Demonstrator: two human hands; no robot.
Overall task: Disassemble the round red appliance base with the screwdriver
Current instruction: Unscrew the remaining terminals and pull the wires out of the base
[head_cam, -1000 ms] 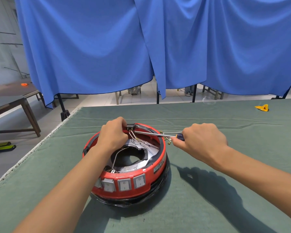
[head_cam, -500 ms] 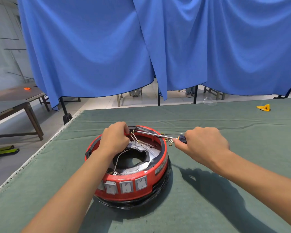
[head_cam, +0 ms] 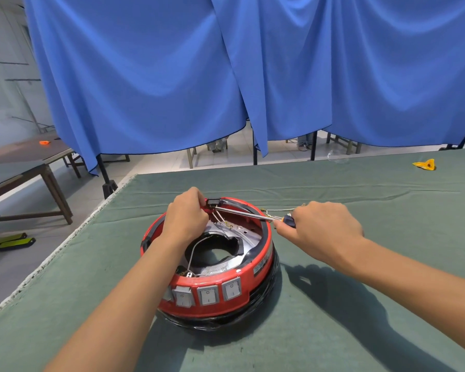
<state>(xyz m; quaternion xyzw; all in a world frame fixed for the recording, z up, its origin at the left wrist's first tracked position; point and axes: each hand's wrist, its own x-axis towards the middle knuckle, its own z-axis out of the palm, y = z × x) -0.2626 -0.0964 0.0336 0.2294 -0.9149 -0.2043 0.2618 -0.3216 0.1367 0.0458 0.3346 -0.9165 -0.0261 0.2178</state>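
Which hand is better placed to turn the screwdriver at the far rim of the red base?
The right hand: it already grips the screwdriver, whose tip reaches the far rim of the red base. The left hand grips that rim beside the tip and probably steadies it.

Rocker switches (head_cam: pixel 207 294) on the red base (head_cam: pixel 263 253) front show "O" and "I" marks. White label (head_cam: pixel 261 266) on the base's right side carries print too small to read. No other text is legible.
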